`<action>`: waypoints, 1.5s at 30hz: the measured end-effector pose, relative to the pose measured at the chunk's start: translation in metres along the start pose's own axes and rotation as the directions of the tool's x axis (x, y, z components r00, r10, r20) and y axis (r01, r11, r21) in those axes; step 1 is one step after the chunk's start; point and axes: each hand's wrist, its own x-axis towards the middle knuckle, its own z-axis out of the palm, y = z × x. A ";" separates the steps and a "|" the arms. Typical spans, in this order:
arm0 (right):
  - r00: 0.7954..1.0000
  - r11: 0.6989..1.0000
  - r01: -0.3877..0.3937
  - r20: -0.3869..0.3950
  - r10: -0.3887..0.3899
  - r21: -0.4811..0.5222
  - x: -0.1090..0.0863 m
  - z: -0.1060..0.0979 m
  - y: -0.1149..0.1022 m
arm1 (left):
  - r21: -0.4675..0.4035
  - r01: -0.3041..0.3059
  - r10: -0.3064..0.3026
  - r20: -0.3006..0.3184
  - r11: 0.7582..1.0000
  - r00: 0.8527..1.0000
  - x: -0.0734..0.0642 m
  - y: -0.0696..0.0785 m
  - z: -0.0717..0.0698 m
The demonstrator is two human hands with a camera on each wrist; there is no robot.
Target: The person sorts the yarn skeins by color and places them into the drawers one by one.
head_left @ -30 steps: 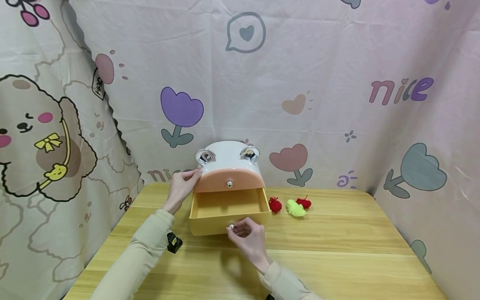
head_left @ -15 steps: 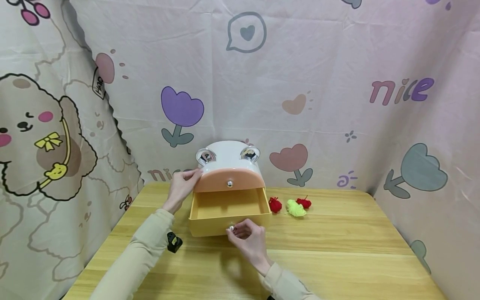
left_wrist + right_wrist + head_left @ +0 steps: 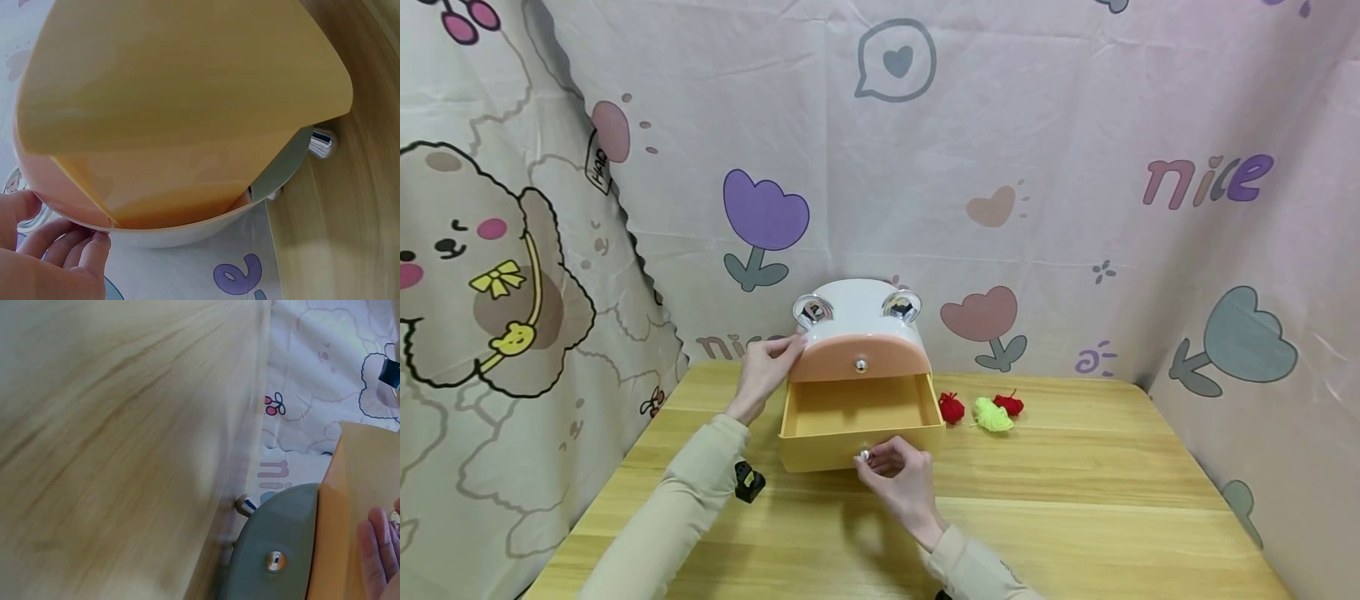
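Note:
A small drawer box (image 3: 859, 302) with a white top and two shiny silver eyes stands at the back of the table. Its peach top drawer (image 3: 831, 360) is closed; the yellow drawer (image 3: 811, 452) below is pulled far out, its visible inside bare. My left hand (image 3: 763, 375) holds the box's upper left edge, and in the left wrist view its thumb and bent fingers lie at that rim. With thumb and fingertips, my right hand (image 3: 904, 483) pinches the silver knob (image 3: 864, 456) of the yellow drawer. A grey-green front (image 3: 284, 525) with a knob shows beneath, in the right wrist view.
Right of the box lie a red yarn ball (image 3: 952, 408), a yellow-green yarn bundle (image 3: 993, 416) and another red yarn ball (image 3: 1009, 405). A black device (image 3: 749, 482) is at my left forearm. Printed cloth (image 3: 1060, 250) hangs behind the wooden table (image 3: 1075, 475).
Both hands keep their places on the box and the knob. The yellow drawer stays about as far out; the head view has shifted only slightly.

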 end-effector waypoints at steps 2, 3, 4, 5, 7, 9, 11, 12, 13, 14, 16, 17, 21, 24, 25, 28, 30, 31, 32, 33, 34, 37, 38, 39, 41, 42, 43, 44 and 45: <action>1.000 1.000 0.003 -0.001 -0.003 -0.002 0.000 0.000 0.000 | 0.002 -0.003 0.003 0.001 1.000 1.000 0.000 0.000 0.000; 1.000 1.000 0.004 -0.001 -0.004 -0.003 0.000 0.000 0.000 | 0.001 -0.003 0.003 0.000 1.000 1.000 0.000 0.000 0.000; 1.000 1.000 0.007 -0.001 -0.007 -0.006 0.000 0.000 0.000 | 0.001 -0.003 0.003 0.000 1.000 1.000 0.001 0.000 0.000; 1.000 1.000 0.009 -0.001 -0.009 -0.009 0.000 0.000 0.001 | 0.001 -0.004 0.004 -0.003 1.000 1.000 0.001 0.000 0.001; 1.000 1.000 0.013 0.001 -0.013 -0.013 0.000 -0.001 0.001 | 0.000 -0.006 0.006 -0.006 1.000 1.000 0.001 0.000 0.001; 1.000 1.000 0.019 0.004 -0.019 -0.013 -0.001 -0.001 0.001 | -0.003 -0.004 0.004 -0.009 1.000 1.000 0.001 0.000 0.001; 1.000 1.000 0.021 0.007 -0.021 -0.010 -0.001 -0.001 0.001 | -0.003 -0.001 0.001 -0.007 1.000 1.000 0.001 0.000 0.000; 1.000 1.000 0.020 0.009 -0.020 -0.008 -0.001 -0.001 0.001 | -0.004 0.001 -0.001 -0.005 1.000 1.000 0.001 0.000 0.000; 1.000 1.000 0.023 0.012 -0.023 -0.008 -0.001 -0.002 0.000 | -0.003 0.003 -0.003 -0.003 1.000 1.000 0.001 0.000 0.000; 0.999 1.000 0.030 0.014 -0.029 -0.009 -0.001 -0.002 0.000 | -0.003 0.006 -0.006 -0.001 1.000 1.000 0.000 0.000 0.000; 0.998 0.999 0.049 0.025 -0.049 -0.008 -0.002 -0.004 0.001 | -0.004 0.009 -0.009 0.001 1.000 1.000 0.000 0.000 0.000; 0.998 0.998 0.064 0.029 -0.064 -0.009 -0.002 -0.005 0.002 | -0.004 0.010 -0.010 0.000 1.000 1.000 0.000 0.001 0.000; 0.987 0.987 0.158 0.037 -0.158 -0.002 -0.003 -0.006 0.008 | -0.002 0.004 -0.004 -0.008 1.000 1.000 0.000 0.001 0.000; 0.983 0.984 0.178 0.033 -0.178 0.011 -0.003 -0.009 0.009 | 0.001 -0.001 0.001 -0.012 1.000 1.000 0.000 0.001 0.000; 0.984 0.984 0.176 0.031 -0.177 0.014 -0.004 -0.011 0.008 | 0.002 -0.002 0.002 -0.012 1.000 1.000 0.000 0.001 0.000; 0.989 0.989 0.145 0.014 -0.145 0.017 -0.003 -0.017 0.006 | 0.007 0.004 -0.004 -0.005 1.000 1.000 0.000 0.001 0.000; 0.989 0.989 0.151 -0.010 -0.151 0.012 -0.002 -0.022 0.004 | 0.012 0.010 -0.010 0.000 1.000 1.000 0.000 0.002 -0.001; 0.987 0.987 0.160 -0.022 -0.160 0.012 -0.002 -0.025 0.005 | 0.012 0.013 -0.013 0.002 1.000 1.000 0.000 0.002 -0.001; 0.986 0.987 0.161 -0.035 -0.160 0.016 -0.002 -0.028 0.005 | 0.014 0.013 -0.013 0.005 1.000 1.000 -0.001 0.002 0.000; 0.984 0.985 0.171 -0.049 -0.169 0.021 -0.001 -0.030 0.006 | 0.014 0.013 -0.013 0.005 1.000 1.000 -0.001 0.002 -0.001; 0.983 0.984 0.176 -0.064 -0.174 0.023 -0.001 -0.033 0.007 | 0.014 0.013 -0.013 0.005 1.000 1.000 -0.001 0.003 0.000; 0.976 0.981 0.192 -0.109 -0.187 0.034 0.001 -0.042 0.010 | 0.013 0.011 -0.012 0.008 1.000 1.000 0.000 0.003 0.000; 0.973 0.980 0.196 -0.126 -0.191 0.035 0.001 -0.046 0.011 | 0.012 0.012 -0.012 0.008 1.000 1.000 0.000 0.003 0.000; 0.970 0.979 0.202 -0.143 -0.195 0.038 0.002 -0.049 0.012 | 0.011 0.014 -0.014 0.007 1.000 1.000 0.000 0.003 0.000; 0.966 0.979 0.200 -0.176 -0.191 0.037 0.003 -0.056 0.014 | 0.011 0.017 -0.018 0.007 1.000 1.000 0.000 0.003 0.000; 0.965 0.981 0.191 -0.193 -0.180 0.039 0.004 -0.059 0.015 | 0.011 0.018 -0.018 0.007 1.000 1.000 0.000 0.003 0.000; 0.962 0.983 0.180 -0.214 -0.167 0.044 0.005 -0.062 0.015 | 0.010 0.019 -0.019 0.005 1.000 1.000 0.000 0.002 -0.001; 0.960 0.985 0.167 -0.234 -0.151 0.051 0.006 -0.065 0.016 | 0.009 0.020 -0.020 0.003 1.000 1.000 0.000 0.002 -0.001; 0.959 0.987 0.150 -0.253 -0.131 0.057 0.007 -0.068 0.017 | 0.007 0.020 -0.020 0.002 1.000 1.000 0.000 0.002 0.000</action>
